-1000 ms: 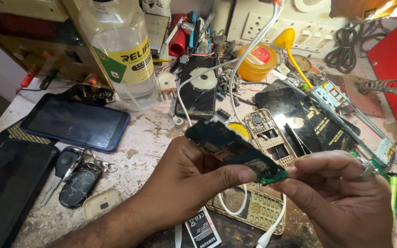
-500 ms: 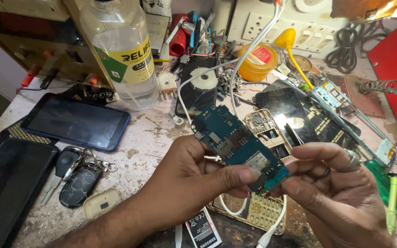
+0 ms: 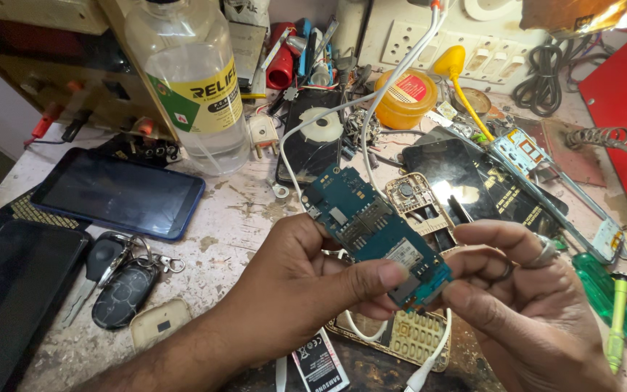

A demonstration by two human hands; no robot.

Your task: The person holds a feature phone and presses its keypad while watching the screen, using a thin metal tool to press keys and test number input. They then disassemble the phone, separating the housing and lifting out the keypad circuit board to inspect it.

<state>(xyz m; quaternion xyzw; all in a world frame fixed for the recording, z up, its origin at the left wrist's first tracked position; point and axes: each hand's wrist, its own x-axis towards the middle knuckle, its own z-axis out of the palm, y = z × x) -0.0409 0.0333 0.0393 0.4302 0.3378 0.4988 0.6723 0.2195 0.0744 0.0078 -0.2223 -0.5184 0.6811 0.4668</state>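
Head view: both hands meet over the middle of a cluttered repair desk [image 3: 241,218].
Circuit board: a teal phone circuit board [image 3: 371,229] held tilted above the desk, component side up — bare, out of any housing.
Left hand: the left hand [image 3: 306,279] is closed on the board's near end, thumb on top, fingers beneath.
Right hand: the right hand [image 3: 524,297] pinches the board's lower corner between thumb and fingertips; a ring shows on one finger.
Just below: an open phone housing with keypad [image 3: 419,337] lies under the hands, a white cable [image 3: 371,101] running across it.
Nearby: a phone battery [image 3: 321,366] at the near edge, a green screwdriver [image 3: 618,319] to the right.
Further out: a blue-edged tablet [image 3: 121,192], a car key with fob [image 3: 114,279], a clear plastic bottle [image 3: 190,80], an orange round tin [image 3: 404,98].
Progress: the board looks already freed from its shell — no tool touches it, and the shell lies open, so any refitting seems not yet begun.
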